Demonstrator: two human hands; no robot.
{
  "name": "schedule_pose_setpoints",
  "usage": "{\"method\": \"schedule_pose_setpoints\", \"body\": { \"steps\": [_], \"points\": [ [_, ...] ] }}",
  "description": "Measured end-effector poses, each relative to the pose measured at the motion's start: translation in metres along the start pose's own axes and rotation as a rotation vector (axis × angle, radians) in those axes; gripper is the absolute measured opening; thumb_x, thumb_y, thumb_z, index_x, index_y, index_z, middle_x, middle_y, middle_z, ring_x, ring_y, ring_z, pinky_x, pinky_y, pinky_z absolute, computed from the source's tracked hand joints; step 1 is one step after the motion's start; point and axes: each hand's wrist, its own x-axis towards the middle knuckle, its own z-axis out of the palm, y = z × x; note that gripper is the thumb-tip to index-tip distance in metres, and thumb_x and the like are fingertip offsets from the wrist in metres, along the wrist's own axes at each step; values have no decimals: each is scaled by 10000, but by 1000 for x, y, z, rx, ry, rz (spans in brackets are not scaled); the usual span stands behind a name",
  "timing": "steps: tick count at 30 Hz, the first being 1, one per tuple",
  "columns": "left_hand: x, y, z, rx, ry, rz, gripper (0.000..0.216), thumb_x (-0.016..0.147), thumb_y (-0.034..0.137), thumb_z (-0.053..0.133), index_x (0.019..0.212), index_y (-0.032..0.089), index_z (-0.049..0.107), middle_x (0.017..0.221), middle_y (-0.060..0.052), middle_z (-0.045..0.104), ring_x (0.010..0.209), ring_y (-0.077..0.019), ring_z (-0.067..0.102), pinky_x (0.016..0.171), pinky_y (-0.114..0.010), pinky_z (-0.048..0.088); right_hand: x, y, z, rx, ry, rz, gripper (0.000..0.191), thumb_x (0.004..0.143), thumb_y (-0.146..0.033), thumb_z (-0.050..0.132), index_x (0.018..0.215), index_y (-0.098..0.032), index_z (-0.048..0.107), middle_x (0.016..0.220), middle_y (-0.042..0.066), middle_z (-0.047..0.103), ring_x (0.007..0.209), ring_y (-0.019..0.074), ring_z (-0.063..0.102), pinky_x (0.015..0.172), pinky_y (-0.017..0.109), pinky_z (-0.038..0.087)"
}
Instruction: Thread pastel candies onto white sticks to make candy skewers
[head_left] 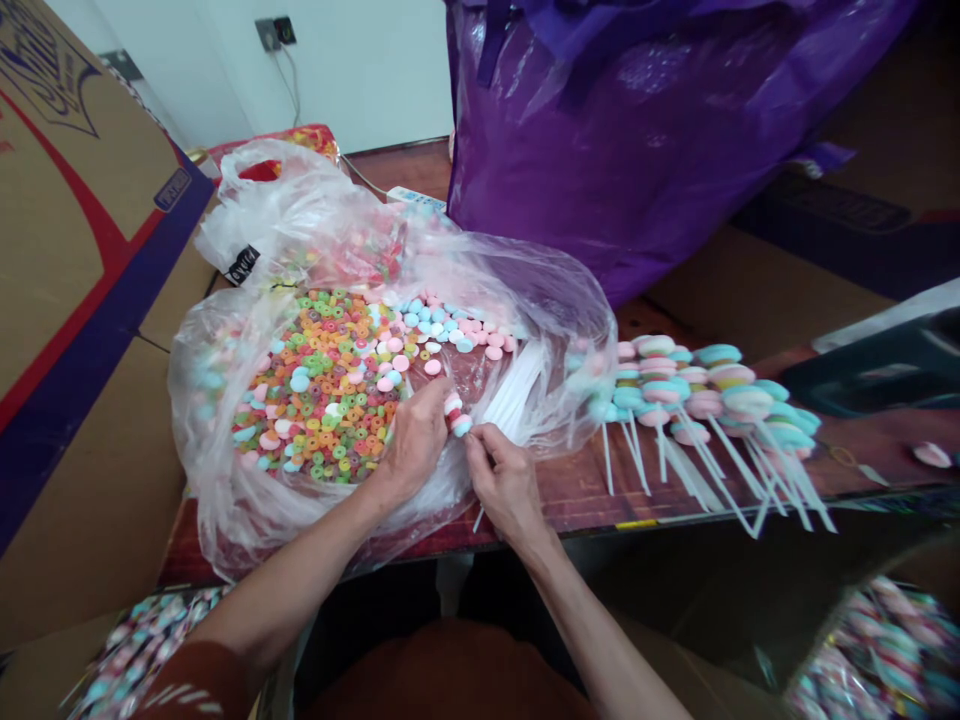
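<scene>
A short candy skewer [456, 414] with pink, red, white and pale blue pieces is between my two hands, over the near edge of a clear plastic bag [247, 520]. My left hand [418, 435] is closed, its fingertips pinching the upper end of the stack. My right hand [504, 475] is closed at the lower end, thumb and forefinger by the blue piece; a white stick end [478, 520] shows below it. Gummy rings [330, 400] and pastel candy discs [465, 328] lie on the opened bag left of and beyond my hands. White sticks [517, 385] lie just beyond my right hand.
Several finished candy skewers [720, 395] are piled at the right, sticks overhanging the table edge [585, 515]. A large purple bag [600, 150] stands behind, a cardboard box [75, 250] at left. Boxes of wrapped candy [885, 650] sit below the table.
</scene>
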Motion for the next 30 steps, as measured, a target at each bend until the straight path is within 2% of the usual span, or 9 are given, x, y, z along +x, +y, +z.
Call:
{"method": "schedule_pose_setpoints", "body": {
  "steps": [5,14,16,18,20,21,24,27,30],
  "points": [
    [-1,3,-2,74,-61,8,249,897,163,481,1003,207,702,691,4,591,622,-141,486,652,-239,383,1,-1,0,-29,28,-10,222,945,-252,453,744,-219,542,547,-67,407,467,106,374,497,233,297],
    [-3,3,-1,-24,-145,-32,304,945,242,473,1135,226,709,816,-14,697,672,-150,568,682,-249,429,6,-3,0,-15,59,17,233,953,-256,438,744,-218,534,564,-61,430,487,110,405,524,237,307],
    [5,0,-4,-35,-139,-40,328,944,267,482,1181,221,705,803,-15,703,659,-153,567,681,-253,436,6,-3,0,12,73,34,237,957,-269,441,746,-217,534,563,-64,421,495,109,402,524,233,307],
    [18,-3,-9,-15,-82,-62,348,940,281,489,1211,219,699,764,-16,696,654,-164,567,694,-261,441,6,-3,-1,21,97,57,240,956,-281,450,739,-216,529,553,-70,390,490,106,376,511,232,292],
    [35,-6,-15,64,-7,-52,321,929,274,502,1154,216,724,743,-25,684,692,-184,580,729,-273,442,5,-2,-2,12,131,82,243,955,-291,457,737,-213,527,552,-73,370,488,104,356,508,231,282],
    [43,-8,-17,128,5,-16,276,915,257,519,1061,208,748,774,-41,688,741,-197,593,755,-280,439,4,-1,-2,5,145,92,242,955,-295,459,740,-211,531,554,-73,367,490,103,351,509,231,281],
    [62,-10,-19,413,-126,42,216,895,214,531,844,179,738,845,-90,677,832,-233,607,769,-303,430,3,0,-1,-8,160,101,242,955,-301,459,747,-205,539,561,-70,374,499,102,353,515,227,284],
    [68,-7,-16,687,-252,4,236,913,202,487,899,172,720,967,-122,672,863,-253,619,737,-321,426,3,0,0,-19,158,97,247,953,-304,460,742,-203,539,561,-67,389,502,101,357,514,225,282],
    [69,-4,-13,779,-270,-28,273,934,204,444,970,179,713,1033,-122,672,898,-250,628,742,-322,429,3,1,0,-23,162,93,247,953,-312,463,748,-202,546,558,-67,400,492,99,359,511,224,284]
  ]
}}
